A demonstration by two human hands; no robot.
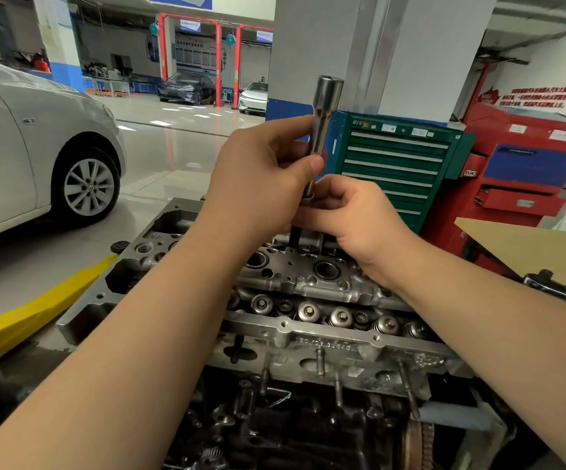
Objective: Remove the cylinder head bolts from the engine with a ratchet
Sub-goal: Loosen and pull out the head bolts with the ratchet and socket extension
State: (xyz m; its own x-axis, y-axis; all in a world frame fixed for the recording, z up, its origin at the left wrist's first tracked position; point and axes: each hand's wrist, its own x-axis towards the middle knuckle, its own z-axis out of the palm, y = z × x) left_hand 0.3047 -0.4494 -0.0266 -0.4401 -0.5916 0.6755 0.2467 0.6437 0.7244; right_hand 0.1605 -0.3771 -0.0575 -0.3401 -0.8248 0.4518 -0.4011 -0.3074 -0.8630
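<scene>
From the head view I count two hands, both raised over the engine's cylinder head [308, 283], which fills the frame from 6 o'clock up to the centre; my left hand [261, 184] is curled round one long chrome socket [324, 120], thumb pressed across its shank, the tool standing nearly upright with its open end at 12 o'clock above the fist; my right hand [349, 212] sits just beside and below at about 4 o'clock from the left, fingers curled and pinching the lower end of the same tool, where one dark bolt shank [295, 236] hangs down toward the head; whether that shank touches the casting I cannot tell, since the fingers hide the joint; along the near row of the head I count about seven round valve-spring caps [308, 312], and two large round bores [325, 269] in the plate behind them; one ratchet handle [556, 286] lies at 3 o'clock on the edge beside a sheet of cardboard [529, 249], well apart from both hands; three cars show: one silver car [37, 147] at 9 o'clock, one dark car [186, 87] and one white car [254, 96] at 12 o'clock; one green tool cabinet [400, 167] stands at 2 o'clock, touching one red cabinet [525, 178] to its right; one yellow wedge [47, 300] lies at 8 o'clock.
</scene>
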